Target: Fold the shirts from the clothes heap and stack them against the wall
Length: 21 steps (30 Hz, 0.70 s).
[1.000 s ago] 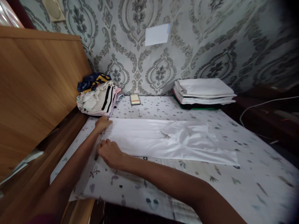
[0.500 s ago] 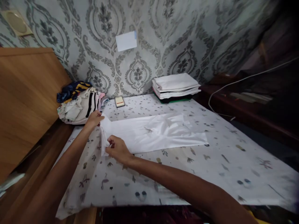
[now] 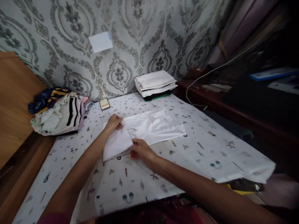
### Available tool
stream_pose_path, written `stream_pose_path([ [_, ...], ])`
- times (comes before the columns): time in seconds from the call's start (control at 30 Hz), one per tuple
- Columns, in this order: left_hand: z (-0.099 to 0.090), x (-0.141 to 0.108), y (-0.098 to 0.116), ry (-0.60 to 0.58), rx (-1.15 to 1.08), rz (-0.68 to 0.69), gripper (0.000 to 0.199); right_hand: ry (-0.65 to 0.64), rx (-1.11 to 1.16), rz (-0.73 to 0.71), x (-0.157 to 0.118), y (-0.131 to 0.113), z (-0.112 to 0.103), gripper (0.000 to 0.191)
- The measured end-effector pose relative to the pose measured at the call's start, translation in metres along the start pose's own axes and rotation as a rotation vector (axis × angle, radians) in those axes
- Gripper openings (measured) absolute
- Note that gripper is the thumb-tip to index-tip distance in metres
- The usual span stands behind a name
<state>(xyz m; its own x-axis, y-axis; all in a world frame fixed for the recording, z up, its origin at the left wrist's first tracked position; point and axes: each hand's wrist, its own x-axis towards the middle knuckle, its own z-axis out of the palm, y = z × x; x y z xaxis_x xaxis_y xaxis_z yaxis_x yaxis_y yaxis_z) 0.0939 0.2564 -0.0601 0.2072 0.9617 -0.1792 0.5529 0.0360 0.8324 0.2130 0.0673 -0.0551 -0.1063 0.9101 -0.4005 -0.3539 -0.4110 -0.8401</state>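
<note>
A white garment (image 3: 149, 126) lies lengthwise on a sheet with small printed figures, its left part folded over toward the right. My left hand (image 3: 114, 122) pinches the far side of the folded-over edge. On the near side, my right hand (image 3: 141, 152) grips the same edge between thumb and fingers. Wrinkles run through the middle of the garment, and its right end lies flat on the sheet.
A neat pile of folded white clothes (image 3: 155, 83) stands against the patterned wall. To the left, a heap of mixed clothes (image 3: 63, 113) sits beside a wooden panel (image 3: 16, 102). A small cream-coloured packet (image 3: 104, 104) lies near the wall. At right a white cable (image 3: 207, 74) hangs over a dark ledge.
Both hands have carried the garment's left end over to the right, so it is now folded and shorter. The view has turned to the right.
</note>
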Motion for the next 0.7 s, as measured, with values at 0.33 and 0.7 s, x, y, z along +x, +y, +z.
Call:
stream_pose_path([
  [0.33,-0.039,0.025,-0.006,-0.041,0.246,0.333,0.013,0.122,-0.181,0.131,0.012,-0.023,0.0,0.031],
  [0.7,-0.033,0.038,-0.008,-0.172,0.302,0.539,0.011,0.055,-0.351,-0.026,0.01,-0.023,-0.006,0.015],
])
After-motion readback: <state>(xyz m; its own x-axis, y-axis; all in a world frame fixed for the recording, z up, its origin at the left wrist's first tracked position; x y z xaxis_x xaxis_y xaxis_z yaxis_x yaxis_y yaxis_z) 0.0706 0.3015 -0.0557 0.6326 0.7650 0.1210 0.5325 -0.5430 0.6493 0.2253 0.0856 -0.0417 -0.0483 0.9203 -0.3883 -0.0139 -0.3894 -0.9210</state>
